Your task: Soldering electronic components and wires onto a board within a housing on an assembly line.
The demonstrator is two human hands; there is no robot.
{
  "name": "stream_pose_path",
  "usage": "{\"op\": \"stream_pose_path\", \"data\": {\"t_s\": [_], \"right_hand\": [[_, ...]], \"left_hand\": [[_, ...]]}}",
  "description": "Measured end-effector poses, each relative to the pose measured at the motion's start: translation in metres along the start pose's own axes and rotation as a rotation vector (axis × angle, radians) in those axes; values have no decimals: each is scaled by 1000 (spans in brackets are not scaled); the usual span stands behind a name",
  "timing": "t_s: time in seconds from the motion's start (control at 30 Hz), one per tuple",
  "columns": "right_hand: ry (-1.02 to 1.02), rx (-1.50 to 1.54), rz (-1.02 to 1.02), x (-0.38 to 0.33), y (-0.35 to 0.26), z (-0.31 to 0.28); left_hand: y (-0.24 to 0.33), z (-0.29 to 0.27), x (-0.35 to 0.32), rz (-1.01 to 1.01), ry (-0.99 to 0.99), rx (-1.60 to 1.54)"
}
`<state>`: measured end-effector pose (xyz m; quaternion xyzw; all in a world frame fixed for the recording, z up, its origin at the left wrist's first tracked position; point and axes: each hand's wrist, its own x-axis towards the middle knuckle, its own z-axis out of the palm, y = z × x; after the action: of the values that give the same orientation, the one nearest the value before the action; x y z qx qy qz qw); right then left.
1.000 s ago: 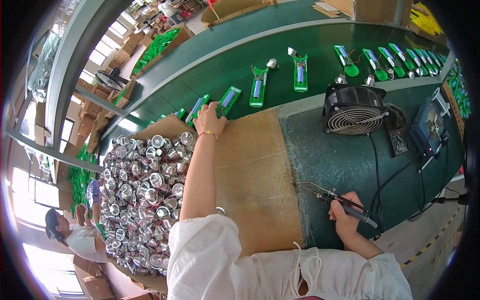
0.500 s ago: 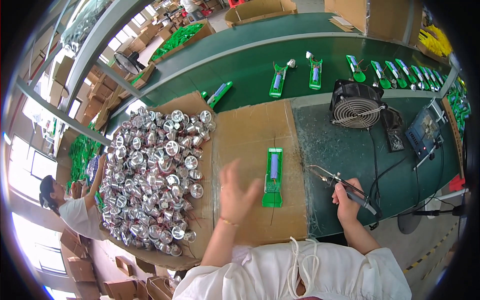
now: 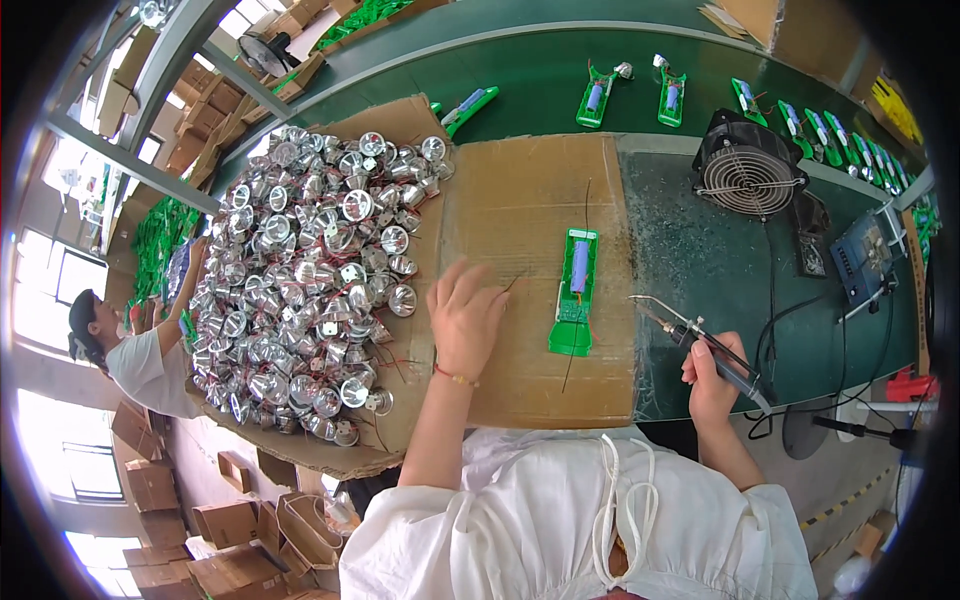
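Left hand (image 3: 465,318) released, fingers spread, flat on brown cardboard sheet (image 3: 520,200), beside heap of silver metal reflector cups (image 3: 310,280). Green rectangular circuit board with blue cell (image 3: 575,290) near sheet's right edge. Right hand (image 3: 712,385) grasping black-handled soldering iron (image 3: 700,345), tip just beside board.

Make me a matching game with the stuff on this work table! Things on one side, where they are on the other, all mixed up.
Things:
1. soldering iron
2. green circuit board
3. shiny reflector cups
4. black fan

Places:
A. piled on the cardboard's left side
B. held in the right hand
C. at the table's far right
D. flat on the cardboard, right of the left hand

Pairs: 1-B, 2-D, 3-A, 4-C
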<state>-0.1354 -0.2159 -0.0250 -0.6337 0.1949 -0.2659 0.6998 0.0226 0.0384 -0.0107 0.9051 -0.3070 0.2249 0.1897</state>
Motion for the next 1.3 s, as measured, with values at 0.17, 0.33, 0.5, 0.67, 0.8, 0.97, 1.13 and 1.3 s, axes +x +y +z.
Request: {"op": "stream_pose_path", "data": {"t_s": [0.17, 0.33, 0.5, 0.67, 0.8, 0.97, 1.13, 1.3], "right_hand": [[-76, 39, 40, -11, 1, 8], [-166, 26, 30, -16, 0, 24], [-176, -114, -121, -16, 12, 28], [-168, -131, -100, -15, 8, 33], [-176, -160, -138, -13, 11, 36], [-177, -161, -128, -14, 15, 34], [-112, -86, -67, -14, 5, 33], [-111, -41, -55, -14, 0, 31]], "left_hand": [[32, -9, -7, -265, -120, -527], [50, -10, -12, -552, -229, -686], [58, 1, -13, -409, -172, -597], [61, 11, -10, -375, -161, -595], [61, 18, -11, -367, -164, -575], [61, 21, -11, -362, -168, -564], [60, 23, -10, -368, -175, -548], [62, 22, -9, -397, -183, -568]]}}
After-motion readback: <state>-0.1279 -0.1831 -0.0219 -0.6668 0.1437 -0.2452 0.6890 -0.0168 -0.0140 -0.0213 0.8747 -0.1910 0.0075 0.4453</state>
